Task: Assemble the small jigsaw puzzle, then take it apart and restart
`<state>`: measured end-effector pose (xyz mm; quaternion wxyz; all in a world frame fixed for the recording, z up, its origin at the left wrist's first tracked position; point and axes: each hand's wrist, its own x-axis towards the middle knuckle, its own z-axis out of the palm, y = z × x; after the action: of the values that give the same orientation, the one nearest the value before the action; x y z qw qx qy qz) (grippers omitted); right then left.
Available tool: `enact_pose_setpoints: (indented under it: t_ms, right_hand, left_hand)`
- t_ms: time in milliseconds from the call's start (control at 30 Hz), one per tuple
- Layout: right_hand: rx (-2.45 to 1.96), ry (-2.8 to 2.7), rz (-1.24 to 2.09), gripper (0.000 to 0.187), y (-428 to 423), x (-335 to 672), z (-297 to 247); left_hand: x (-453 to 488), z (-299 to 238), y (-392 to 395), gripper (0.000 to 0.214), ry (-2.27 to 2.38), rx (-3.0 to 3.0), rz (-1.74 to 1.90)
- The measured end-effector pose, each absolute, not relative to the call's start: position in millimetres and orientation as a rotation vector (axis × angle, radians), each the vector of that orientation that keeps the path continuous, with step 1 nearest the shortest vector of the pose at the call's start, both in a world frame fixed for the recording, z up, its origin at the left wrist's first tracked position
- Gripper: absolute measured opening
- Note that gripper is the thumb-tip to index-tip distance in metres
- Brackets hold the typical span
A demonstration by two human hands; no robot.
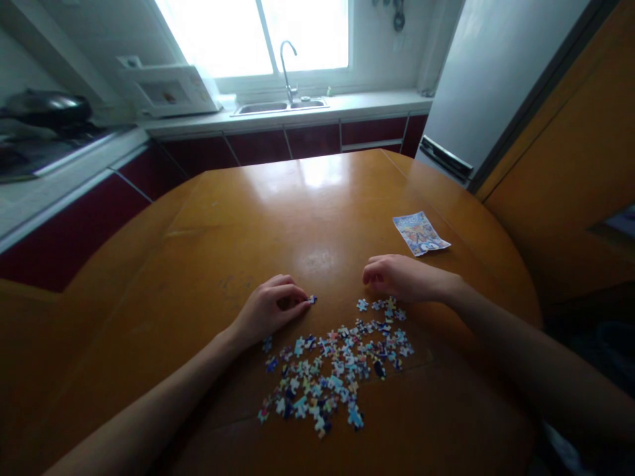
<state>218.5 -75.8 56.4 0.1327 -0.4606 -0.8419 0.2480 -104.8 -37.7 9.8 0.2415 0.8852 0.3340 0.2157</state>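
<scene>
Between the thumb and fingertips of my left hand (272, 305) is a small jigsaw puzzle piece (312, 299), dark blue and white, down at the tabletop. My right hand (391, 274) is across from it, fingers curled inward and closed; whatever they hold, if anything, is hidden. Just below that hand lie a few loose pieces, one a pale blue piece (362, 305). A spread pile of jigsaw pieces (342, 360), in light blue, white, dark blue and other colours, covers the table nearest me, below and between both hands.
A creased printed sheet (421, 233) with a colourful picture lies beyond my right hand on the wooden table (297, 225). Past the table are a counter with a sink (278, 106), a microwave (171, 91), a pan (47, 108) on the stove and a fridge (491, 73).
</scene>
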Motion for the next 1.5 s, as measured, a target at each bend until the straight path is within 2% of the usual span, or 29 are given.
enact_pose_setpoints:
  t_ms: [233, 467, 733, 1033, 1300, 1500]
  right_hand:
    - [-1.135, -2.635, 0.803, 0.020, -84.4, 203.8, 52.7]
    - [-1.115, -2.525, 0.873, 0.029, -77.9, 207.9, 48.9]
    - [-1.623, -2.388, 0.359, 0.020, -58.3, 218.0, 33.5]
    - [-1.617, -2.396, 0.359, 0.019, -56.3, 221.9, 25.0]
    - [-1.583, -2.398, 0.393, 0.012, -50.9, 226.2, 14.6]
    - [-1.561, -2.395, 0.397, 0.012, -49.1, 228.3, 10.4]
  left_hand:
    - [-106.7, 7.5, -36.8, 0.017, 0.869, 2.403, 0.584]
    - [-106.4, 11.5, -34.7, 0.016, 0.881, 2.342, 0.546]
    - [-110.9, 12.6, -32.1, 0.022, 0.915, 2.237, 0.583]
    - [-111.1, 20.2, -30.0, 0.028, 1.006, 2.111, 0.789]
    - [-149.7, 56.8, -30.4, 0.019, 0.865, 2.093, 0.211]
    - [-153.4, 58.3, -31.4, 0.015, 0.722, 2.128, 0.104]
